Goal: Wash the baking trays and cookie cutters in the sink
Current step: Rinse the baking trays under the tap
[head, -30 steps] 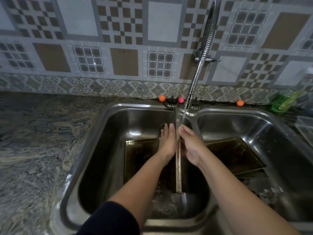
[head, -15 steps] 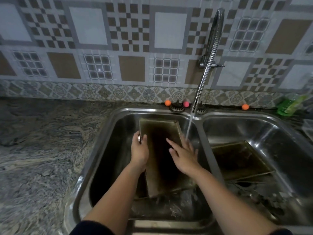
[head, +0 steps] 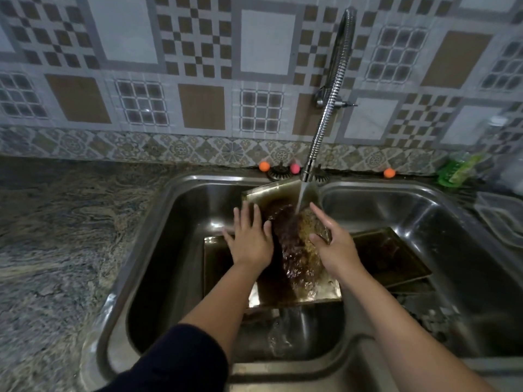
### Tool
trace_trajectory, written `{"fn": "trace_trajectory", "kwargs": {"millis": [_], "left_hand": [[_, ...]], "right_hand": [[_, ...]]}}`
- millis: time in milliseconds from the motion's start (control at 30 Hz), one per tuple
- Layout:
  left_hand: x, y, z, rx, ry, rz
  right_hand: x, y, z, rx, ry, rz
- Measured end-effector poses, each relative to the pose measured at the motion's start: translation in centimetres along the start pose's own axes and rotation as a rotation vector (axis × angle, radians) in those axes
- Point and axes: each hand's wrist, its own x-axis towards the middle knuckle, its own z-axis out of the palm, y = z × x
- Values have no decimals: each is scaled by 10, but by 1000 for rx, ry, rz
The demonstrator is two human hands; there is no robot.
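Note:
A dark, stained baking tray [head: 278, 190] leans tilted in the left basin of the steel double sink [head: 169, 210], and water from the flexible tap [head: 325, 123] runs down its face. My left hand [head: 250, 239] lies flat on the tray's left side, fingers spread. My right hand [head: 334, 244] grips the tray's right edge, thumb on the face. A second tray [head: 215, 258] lies flat beneath it. A third tray [head: 396, 258] rests in the right basin. Small metal pieces [head: 435, 318] lie near the right basin's front, too blurred to name.
The granite counter [head: 56, 236] spreads to the left of the sink. A green soap bottle [head: 458, 168] and a clear plastic container [head: 498, 216] stand at the right. Two orange balls [head: 264, 166] and a pink one [head: 295, 168] sit along the tiled wall.
The tray went from edge-on under the stream to face up and tilted. It shifted right beneath the water. My left hand moved from its edge onto its face; my right hand took the right edge.

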Motion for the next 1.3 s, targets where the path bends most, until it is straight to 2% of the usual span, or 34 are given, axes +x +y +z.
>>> {"fn": "trace_trajectory", "kwargs": {"millis": [67,167,333,533,700,833,900,1000,1133,1300], "left_hand": [[6,15,5,24,-28,9],[0,39,13,-92,-60,5],[-37,70,43,-298,-177,136],[-51,66,52,-407,-249,171],[-49,77,43,-347,-155,220],[-42,95,41,-298,-114,130],[-39,99,45,-316,-184,110],[-38,104,53,-322,-326,89],[-36,114,71,-251,-401,100],[-29,124,86,-191,-371,64]], "right_hand": [[-3,-4,-5,-25,46,-73],[-5,-9,-8,-84,113,-138],[-5,-9,-10,-136,342,-104],[-2,-27,-22,-383,329,-283],[0,-50,-36,-539,393,-345],[3,-56,-66,-491,473,-185],[8,-51,-88,-378,495,-82],[12,-35,-121,-270,518,-32],[17,5,-149,-107,547,114],[30,73,-153,201,730,321]]}}
